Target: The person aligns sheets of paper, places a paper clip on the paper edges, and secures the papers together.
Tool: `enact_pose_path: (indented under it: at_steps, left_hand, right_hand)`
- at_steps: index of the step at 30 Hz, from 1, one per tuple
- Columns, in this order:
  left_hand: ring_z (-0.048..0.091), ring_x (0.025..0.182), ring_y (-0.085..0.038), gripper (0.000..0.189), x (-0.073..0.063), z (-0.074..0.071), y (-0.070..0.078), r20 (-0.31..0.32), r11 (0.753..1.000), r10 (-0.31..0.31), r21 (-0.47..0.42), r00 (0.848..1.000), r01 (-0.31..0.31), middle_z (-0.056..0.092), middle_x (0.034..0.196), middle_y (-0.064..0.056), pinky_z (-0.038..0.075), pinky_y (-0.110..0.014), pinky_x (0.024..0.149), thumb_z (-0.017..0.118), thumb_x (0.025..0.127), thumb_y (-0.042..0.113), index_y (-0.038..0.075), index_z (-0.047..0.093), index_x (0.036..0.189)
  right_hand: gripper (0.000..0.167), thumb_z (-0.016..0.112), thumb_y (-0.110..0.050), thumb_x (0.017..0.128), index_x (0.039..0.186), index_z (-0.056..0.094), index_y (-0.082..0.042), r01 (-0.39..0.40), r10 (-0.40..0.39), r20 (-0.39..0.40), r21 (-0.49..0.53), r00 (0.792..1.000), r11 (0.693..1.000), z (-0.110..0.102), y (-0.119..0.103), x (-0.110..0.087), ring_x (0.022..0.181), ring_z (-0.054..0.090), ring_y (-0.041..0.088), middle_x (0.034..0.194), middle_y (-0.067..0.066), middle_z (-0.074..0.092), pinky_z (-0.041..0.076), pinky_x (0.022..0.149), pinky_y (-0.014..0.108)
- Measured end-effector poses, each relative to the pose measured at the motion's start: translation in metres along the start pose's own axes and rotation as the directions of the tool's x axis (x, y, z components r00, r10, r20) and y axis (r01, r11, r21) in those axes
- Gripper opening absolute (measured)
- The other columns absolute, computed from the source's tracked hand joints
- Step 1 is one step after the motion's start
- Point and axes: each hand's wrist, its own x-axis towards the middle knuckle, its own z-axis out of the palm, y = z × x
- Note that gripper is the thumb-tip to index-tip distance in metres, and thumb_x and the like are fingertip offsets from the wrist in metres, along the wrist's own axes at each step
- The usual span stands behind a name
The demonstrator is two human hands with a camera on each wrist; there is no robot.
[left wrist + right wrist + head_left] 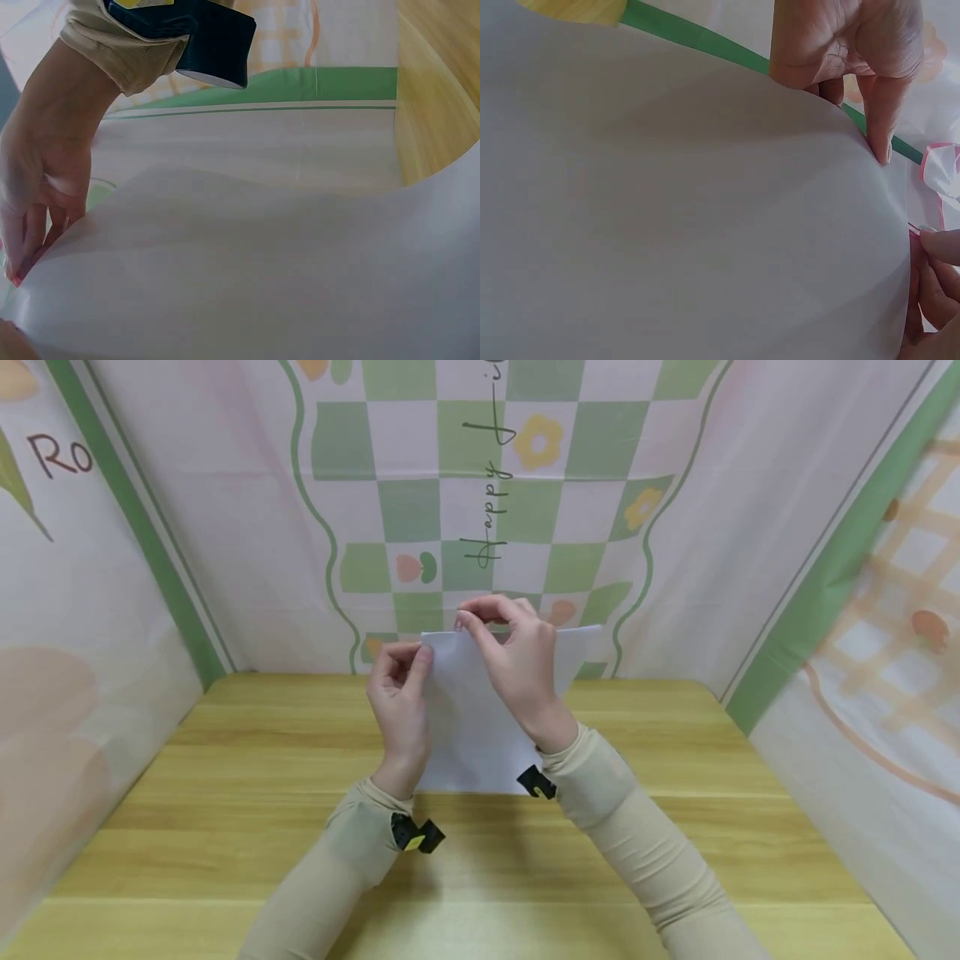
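A white sheet of paper (480, 718) stands raised above the wooden table. My left hand (401, 702) pinches its upper left corner between thumb and fingers. At the top edge, my right hand (521, 660) has its thumb and index finger brought together. The right wrist view shows the right fingers (934, 289) pinching a thin pink-red strand beside the paper's edge. Next to that strand is a small white, translucent piece with a pink edge (941, 172); I cannot tell what it is. In the left wrist view the sheet (247, 262) bows in a curve.
The wooden table (225, 827) spreads under both arms. A printed cloth (408, 510) with green checks hangs behind it, with further cloth walls at left and right. Black wrist cameras (416, 835) are strapped over the beige sleeves.
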Motion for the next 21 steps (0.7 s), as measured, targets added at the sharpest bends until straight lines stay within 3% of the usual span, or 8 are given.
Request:
enact_pose_path:
  at_steps: [21]
  left_hand:
    - [0.054, 0.085, -0.015, 0.019, -0.0007, 0.0021, 0.0016, 0.007, 0.999, -0.014, 0.044, 1.0, 0.014, 0.059, 0.092, 0.001, 0.045, -0.023, 0.077, 0.062, 0.091, 0.011, -0.006, 0.058, 0.1]
  right_hand:
    - [0.015, 0.069, -0.022, 0.087, 0.094, 0.072, -0.009, -0.005, 0.005, 0.027, 0.01, 1.0, 1.0, -0.0001, -0.0013, -0.0018, 0.085, 0.057, 0.012, 0.086, 0.001, 0.071, 0.049, 0.072, 0.032]
